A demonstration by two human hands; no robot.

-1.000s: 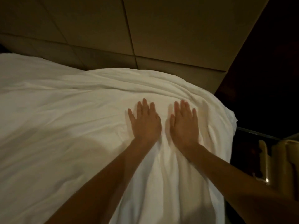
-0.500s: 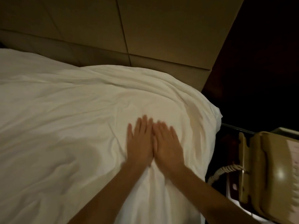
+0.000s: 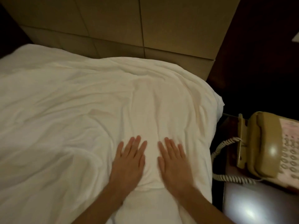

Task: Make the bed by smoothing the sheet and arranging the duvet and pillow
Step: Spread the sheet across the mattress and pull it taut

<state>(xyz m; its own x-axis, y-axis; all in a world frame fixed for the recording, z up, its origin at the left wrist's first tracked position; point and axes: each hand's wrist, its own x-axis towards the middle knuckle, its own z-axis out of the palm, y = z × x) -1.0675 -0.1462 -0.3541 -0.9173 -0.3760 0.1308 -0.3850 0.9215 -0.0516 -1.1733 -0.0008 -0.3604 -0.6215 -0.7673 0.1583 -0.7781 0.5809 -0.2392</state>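
the left hand (image 3: 127, 164) and right hand (image 3: 174, 164) are laid flat, fingers spread, palms down on the white duvet (image 3: 80, 118) at lower centre, gripping nothing, apparently so that wrinkles are pressed out. the duvet is spread up to the headboard (image 3: 113, 29). a beige telephone (image 3: 265, 146) is seen at right; no writing can be read.
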